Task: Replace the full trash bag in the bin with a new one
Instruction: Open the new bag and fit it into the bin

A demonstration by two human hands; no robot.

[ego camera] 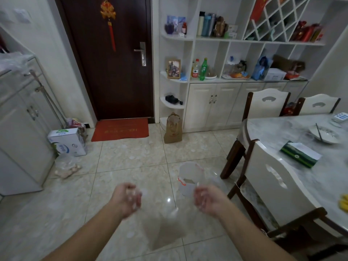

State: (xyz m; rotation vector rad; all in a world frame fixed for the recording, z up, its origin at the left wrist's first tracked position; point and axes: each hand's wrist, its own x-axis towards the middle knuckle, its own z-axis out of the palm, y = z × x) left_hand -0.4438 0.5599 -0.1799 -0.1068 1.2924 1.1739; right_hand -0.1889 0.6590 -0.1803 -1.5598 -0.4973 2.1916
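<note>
Here, left hand (128, 197) and right hand (207, 200) raised over the tiled floor (131, 153), fingers curled gripping a clear trash bag (167, 223), bin (190, 179) just beyond.

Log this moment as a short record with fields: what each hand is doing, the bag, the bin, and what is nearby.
left hand: left hand grips one side of the bag's top edge, fingers curled
right hand: right hand grips the other side
bag: clear trash bag hangs between both hands, blurred
bin: pale bin on the floor just beyond the right hand, by a chair; a clear liner with red ties sits on its rim; contents cannot be told
nearby: dining table at right, paper bag by the cabinet, red doormat at the door
</note>
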